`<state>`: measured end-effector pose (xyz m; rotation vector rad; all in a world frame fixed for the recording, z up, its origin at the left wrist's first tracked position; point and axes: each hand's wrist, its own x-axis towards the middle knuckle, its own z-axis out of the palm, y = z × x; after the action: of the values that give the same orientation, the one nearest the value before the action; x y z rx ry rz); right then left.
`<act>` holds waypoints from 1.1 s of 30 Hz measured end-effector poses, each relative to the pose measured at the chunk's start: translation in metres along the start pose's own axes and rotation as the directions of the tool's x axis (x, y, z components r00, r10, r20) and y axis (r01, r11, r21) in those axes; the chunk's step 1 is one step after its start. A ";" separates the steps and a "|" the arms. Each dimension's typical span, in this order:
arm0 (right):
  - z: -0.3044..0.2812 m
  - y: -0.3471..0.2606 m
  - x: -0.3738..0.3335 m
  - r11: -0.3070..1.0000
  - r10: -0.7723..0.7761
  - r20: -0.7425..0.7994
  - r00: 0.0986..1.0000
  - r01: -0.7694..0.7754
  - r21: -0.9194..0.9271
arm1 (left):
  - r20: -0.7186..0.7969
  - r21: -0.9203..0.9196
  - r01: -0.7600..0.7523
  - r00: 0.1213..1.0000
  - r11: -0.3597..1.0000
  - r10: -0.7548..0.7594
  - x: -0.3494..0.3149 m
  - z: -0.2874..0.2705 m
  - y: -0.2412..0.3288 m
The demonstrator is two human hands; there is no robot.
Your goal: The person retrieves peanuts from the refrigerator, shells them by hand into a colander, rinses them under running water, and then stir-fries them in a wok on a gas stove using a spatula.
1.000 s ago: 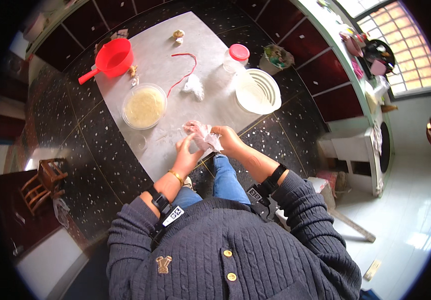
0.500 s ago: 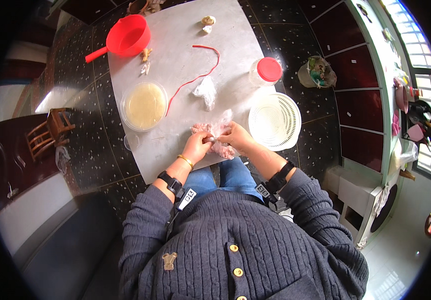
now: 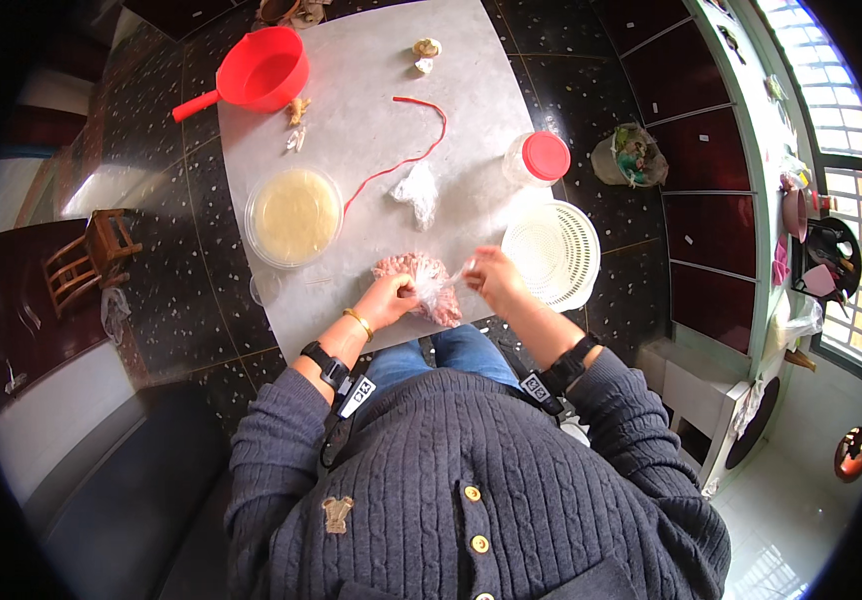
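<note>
A clear plastic bag (image 3: 438, 303) of pink, lumpy food, perhaps minced meat, lies at the table's near edge. My left hand (image 3: 387, 301) pinches its gathered plastic on the left side. To the right, my right hand (image 3: 496, 277) is closed on a stretched end of the same bag, pulled away from the lumps. Just beyond the bag lies a crumpled white plastic bag (image 3: 416, 194). A white slotted basket (image 3: 588, 215) stands beside my right hand. Left of my hands is a round clear container (image 3: 295, 217) with pale yellow contents.
On the grey table (image 3: 351, 110) also stand a red long-handled ladle-like scoop (image 3: 263, 70) and a clear jar with a red lid (image 3: 545, 156). A thin red strip (image 3: 443, 125) curves across the middle. Ginger (image 3: 299, 110) and garlic-like pieces (image 3: 426, 50) lie farther back. A waste bin (image 3: 611, 163) stands on the floor.
My right hand has moved right, away from my left, drawing out the bag's plastic. The lumpy pink food shows more between my hands.
</note>
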<state>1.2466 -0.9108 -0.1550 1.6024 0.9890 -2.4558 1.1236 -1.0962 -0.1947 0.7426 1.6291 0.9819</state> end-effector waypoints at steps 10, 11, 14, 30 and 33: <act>-0.006 0.078 0.024 0.661 -0.351 -0.155 0.923 0.127 -0.740 | 0.013 -0.200 0.100 0.995 0.975 -0.099 -0.009 -0.005 -0.014; -0.007 0.077 0.023 0.655 -0.390 -0.321 0.863 0.015 -0.755 | -0.005 -0.186 0.078 0.997 0.979 -0.081 -0.012 -0.006 -0.012; -0.006 0.080 0.019 0.899 0.063 0.057 0.996 -0.032 -0.437 | -0.029 -0.140 0.110 0.993 0.984 -0.115 -0.019 -0.002 -0.002; 0.017 0.008 -0.036 0.199 -0.474 0.547 0.690 0.689 -0.697 | -0.082 0.336 -0.014 0.996 0.942 0.044 -0.035 -0.023 0.021; 0.024 0.005 -0.043 0.154 -0.599 0.420 0.682 0.613 -0.775 | -0.266 0.075 0.016 0.964 0.997 0.005 -0.033 -0.019 0.032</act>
<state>1.2487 -0.9404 -0.1150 0.7959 2.7440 -1.4466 1.1138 -1.1133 -0.1489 0.6786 1.9096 1.0554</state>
